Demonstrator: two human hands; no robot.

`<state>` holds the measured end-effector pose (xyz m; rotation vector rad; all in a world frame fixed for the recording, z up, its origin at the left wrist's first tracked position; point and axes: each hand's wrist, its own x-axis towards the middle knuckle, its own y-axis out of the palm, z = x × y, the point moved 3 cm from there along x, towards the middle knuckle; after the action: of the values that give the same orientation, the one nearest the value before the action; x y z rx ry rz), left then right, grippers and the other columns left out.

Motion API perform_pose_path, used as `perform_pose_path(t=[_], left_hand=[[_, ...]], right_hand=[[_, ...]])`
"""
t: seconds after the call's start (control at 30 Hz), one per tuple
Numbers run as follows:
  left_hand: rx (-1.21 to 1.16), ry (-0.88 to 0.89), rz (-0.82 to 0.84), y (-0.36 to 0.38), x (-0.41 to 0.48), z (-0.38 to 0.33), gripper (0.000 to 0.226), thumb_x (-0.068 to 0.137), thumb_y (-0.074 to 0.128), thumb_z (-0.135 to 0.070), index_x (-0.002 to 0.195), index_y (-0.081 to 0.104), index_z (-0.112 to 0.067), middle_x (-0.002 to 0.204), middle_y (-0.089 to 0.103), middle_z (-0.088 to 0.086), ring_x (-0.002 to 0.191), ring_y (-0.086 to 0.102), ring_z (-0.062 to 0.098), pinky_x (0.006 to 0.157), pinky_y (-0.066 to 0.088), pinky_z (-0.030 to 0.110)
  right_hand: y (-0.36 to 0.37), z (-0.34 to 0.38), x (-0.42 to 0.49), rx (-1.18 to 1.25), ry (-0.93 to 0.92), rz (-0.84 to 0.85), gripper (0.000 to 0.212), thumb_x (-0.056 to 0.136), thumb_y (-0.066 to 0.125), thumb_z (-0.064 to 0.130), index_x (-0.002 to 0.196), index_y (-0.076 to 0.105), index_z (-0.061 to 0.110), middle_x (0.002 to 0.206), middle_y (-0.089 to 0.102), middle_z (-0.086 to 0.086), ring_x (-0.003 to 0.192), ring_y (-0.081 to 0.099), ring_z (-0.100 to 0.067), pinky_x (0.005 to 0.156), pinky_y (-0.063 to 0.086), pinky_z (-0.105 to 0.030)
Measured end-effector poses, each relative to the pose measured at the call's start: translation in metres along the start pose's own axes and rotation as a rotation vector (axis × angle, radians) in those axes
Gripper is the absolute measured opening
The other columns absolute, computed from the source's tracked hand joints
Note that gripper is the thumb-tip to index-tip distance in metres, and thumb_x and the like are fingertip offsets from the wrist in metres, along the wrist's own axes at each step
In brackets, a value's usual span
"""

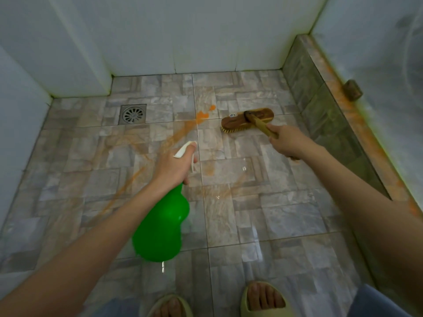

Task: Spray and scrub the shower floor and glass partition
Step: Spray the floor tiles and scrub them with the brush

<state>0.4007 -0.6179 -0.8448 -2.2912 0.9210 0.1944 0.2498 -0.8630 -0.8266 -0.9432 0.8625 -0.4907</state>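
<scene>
The left hand (174, 164) grips a green bottle (163, 227) with no label showing. The right hand (287, 139) grips a brush (247, 120) on the floor (91, 156) near the far right corner; its small sticker is unreadable.

Green spray bottle (163, 227), brown brush (247, 120), orange stains (202, 115) on grey-beige patchwork floor tiles (274, 213).

White tiled walls (183, 30); mottled grey-brown stone-pattern floor tiles (286, 220); square metal drain (133, 114) at back left; light was dim, greenish.
</scene>
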Motion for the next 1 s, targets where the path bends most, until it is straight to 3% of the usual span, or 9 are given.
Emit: perform_pose_path(t=[0.1, 0.23, 0.4, 0.53, 0.67, 0.77, 0.93, 1.0], left_hand=[[-0.054, -0.046, -0.070, -0.013, 0.019, -0.005, 0.058, 0.101, 0.046, -0.055, 0.091, 0.072, -0.004, 0.067, 0.070, 0.007, 0.036, 0.057, 0.010, 0.046, 0.045, 0.017], [-0.065, -0.061, -0.084, -0.022, 0.044, -0.018, 0.060, 0.099, 0.046, -0.057, 0.088, 0.074, -0.005, 0.060, 0.068, 0.006, 0.042, 0.063, 0.013, 0.052, 0.051, 0.024], [0.003, -0.021, 0.006, -0.015, 0.073, -0.039, 0.053, 0.099, 0.046, -0.053, 0.091, 0.074, -0.008, 0.071, 0.068, 0.000, 0.043, 0.063, 0.019, 0.050, 0.047, 0.021], [0.069, -0.038, -0.010, -0.010, 0.086, -0.046, 0.054, 0.100, 0.044, -0.049, 0.087, 0.070, -0.003, 0.060, 0.065, 0.003, 0.034, 0.058, 0.011, 0.042, 0.043, 0.018], [0.002, -0.089, 0.020, -0.012, 0.102, -0.042, 0.056, 0.099, 0.044, -0.049, 0.094, 0.071, 0.000, 0.067, 0.070, 0.004, 0.045, 0.063, 0.020, 0.053, 0.045, 0.025], [-0.109, -0.100, 0.061, -0.010, 0.109, -0.041, 0.050, 0.099, 0.048, -0.045, 0.104, 0.071, -0.001, 0.073, 0.072, 0.001, 0.044, 0.059, 0.022, 0.050, 0.045, 0.024], [-0.094, -0.069, -0.039, -0.014, 0.111, -0.046, 0.048, 0.100, 0.049, -0.042, 0.073, 0.066, -0.007, 0.056, 0.061, 0.001, 0.030, 0.053, 0.009, 0.035, 0.037, 0.014], [-0.115, -0.065, -0.076, -0.019, 0.117, -0.047, 0.047, 0.101, 0.049, -0.042, 0.075, 0.067, -0.007, 0.059, 0.061, 0.001, 0.033, 0.054, 0.006, 0.036, 0.037, 0.013]], right_hand=[[0.000, 0.006, 0.008, -0.003, -0.005, -0.018, 0.051, 0.099, 0.038, 0.025, 0.149, 0.029, 0.034, 0.085, 0.057, -0.007, 0.056, 0.053, -0.020, 0.042, 0.040, -0.025], [-0.001, 0.012, 0.020, 0.013, -0.004, -0.027, 0.051, 0.099, 0.039, 0.027, 0.149, 0.030, 0.035, 0.082, 0.056, -0.007, 0.056, 0.054, -0.022, 0.041, 0.042, -0.026], [0.003, 0.020, 0.025, -0.011, -0.013, -0.059, 0.049, 0.099, 0.037, 0.027, 0.147, 0.033, 0.033, 0.088, 0.055, -0.008, 0.058, 0.052, -0.020, 0.039, 0.040, -0.026], [0.004, 0.024, 0.027, 0.004, -0.040, -0.071, 0.051, 0.099, 0.035, 0.023, 0.148, 0.029, 0.037, 0.099, 0.060, -0.013, 0.067, 0.053, -0.022, 0.055, 0.046, -0.032], [0.004, 0.023, 0.026, 0.013, -0.062, -0.066, 0.056, 0.100, 0.034, 0.020, 0.148, 0.021, 0.045, 0.091, 0.058, -0.010, 0.061, 0.051, -0.019, 0.046, 0.040, -0.028], [0.004, 0.022, 0.024, -0.006, -0.058, -0.058, 0.057, 0.101, 0.034, 0.021, 0.148, 0.015, 0.048, 0.090, 0.058, -0.010, 0.062, 0.052, -0.020, 0.045, 0.041, -0.029], [0.004, 0.020, 0.031, -0.035, -0.050, -0.055, 0.053, 0.101, 0.036, 0.025, 0.150, 0.022, 0.038, 0.093, 0.061, -0.012, 0.068, 0.057, -0.023, 0.056, 0.049, -0.034], [0.007, 0.017, 0.032, -0.067, -0.056, -0.056, 0.052, 0.101, 0.037, 0.025, 0.150, 0.023, 0.034, 0.099, 0.063, -0.015, 0.074, 0.057, -0.026, 0.061, 0.048, -0.035]])
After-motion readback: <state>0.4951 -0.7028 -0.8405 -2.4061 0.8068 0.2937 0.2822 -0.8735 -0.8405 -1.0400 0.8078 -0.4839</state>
